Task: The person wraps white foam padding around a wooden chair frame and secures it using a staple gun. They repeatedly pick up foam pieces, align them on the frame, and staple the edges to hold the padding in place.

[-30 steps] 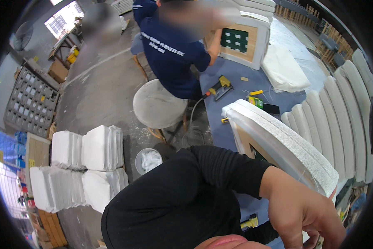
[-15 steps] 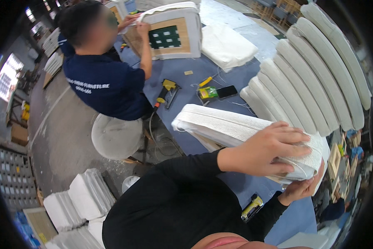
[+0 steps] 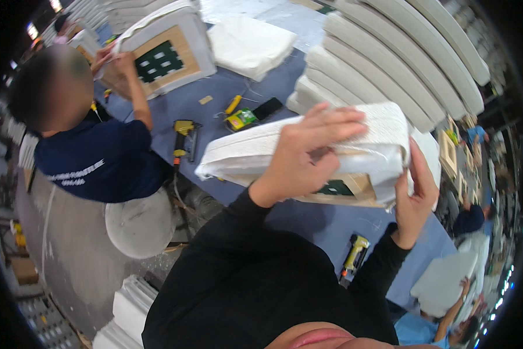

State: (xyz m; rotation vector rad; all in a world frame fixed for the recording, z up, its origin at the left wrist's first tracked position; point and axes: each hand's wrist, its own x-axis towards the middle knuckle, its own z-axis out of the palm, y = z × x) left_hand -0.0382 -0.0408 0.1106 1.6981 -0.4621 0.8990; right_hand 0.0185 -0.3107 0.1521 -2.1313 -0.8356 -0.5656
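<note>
Since 0.5 s ago, the left hand [image 3: 316,151] has been moved from the right end of the white cushion [image 3: 383,131] to nearer its middle, and more of the wooden underside has been brought into view. The left hand is blurred, its fingers spread across the textured upper edge and its thumb held apart. The right hand [image 3: 417,192] is placed at the cushion's 3 o'clock end, thumb and fingers against the corner; whether fabric is pinched there cannot be told. The cushion is tilted on its side above the blue table [image 3: 313,227], with dark green webbing [image 3: 336,188] exposed below the left hand. From the cushion, 1 yellow-and-black air tool [image 3: 355,256] is seen at 5 o'clock and another air tool [image 3: 183,138] at 9 o'clock. A green packet [image 3: 241,119] is laid beside a dark phone [image 3: 268,108] at 10 o'clock, where, farther off, a second cushion [image 3: 194,49] is handled by a co-worker [image 3: 101,160]. White cushions are stacked [image 3: 383,64] at 1 o'clock.
</note>
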